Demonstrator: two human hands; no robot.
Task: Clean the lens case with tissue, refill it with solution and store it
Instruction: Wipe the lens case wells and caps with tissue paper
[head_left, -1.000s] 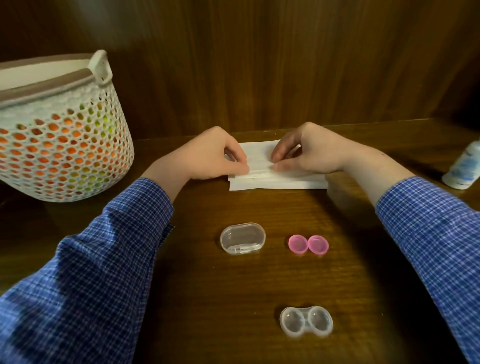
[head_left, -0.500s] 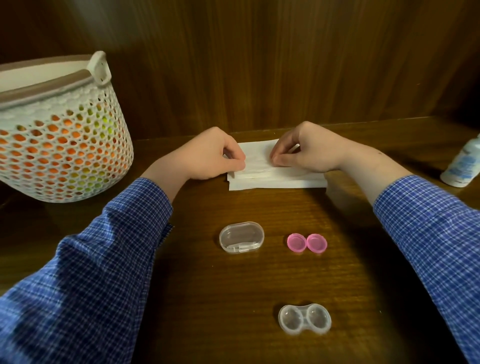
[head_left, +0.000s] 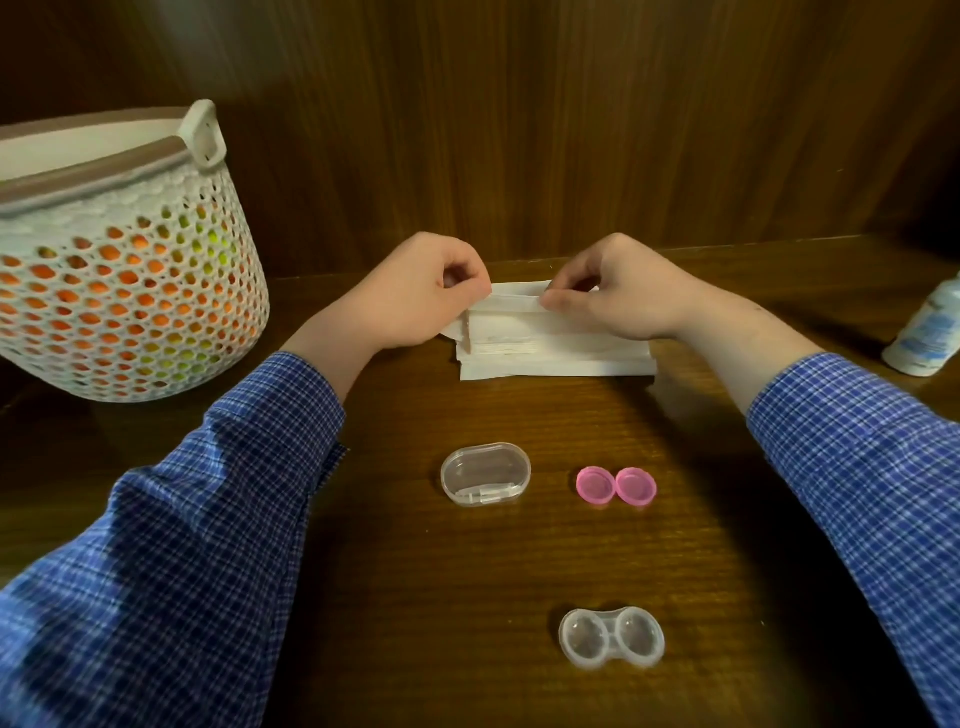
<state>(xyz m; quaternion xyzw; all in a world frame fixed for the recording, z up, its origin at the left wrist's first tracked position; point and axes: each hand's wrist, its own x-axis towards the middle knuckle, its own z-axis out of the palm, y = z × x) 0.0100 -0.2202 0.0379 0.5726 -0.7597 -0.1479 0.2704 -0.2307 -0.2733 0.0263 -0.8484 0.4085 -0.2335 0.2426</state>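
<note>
At the far middle of the brown wooden table (head_left: 395, 597) lies a stack of white folded tissues (head_left: 556, 353). The left hand (head_left: 415, 296) and the right hand (head_left: 623, 296) both pinch the top white tissue sheet (head_left: 514, 303) between thumb and fingers, its edge raised above the stack. The clear double-cup plastic lens case (head_left: 612, 637) lies open near the person, its two pink round caps (head_left: 616, 486) farther away, beside a clear oval plastic box (head_left: 485, 474). A white solution bottle (head_left: 930, 332) stands at the right edge. A white perforated basket (head_left: 119, 260) stands far left.
</note>
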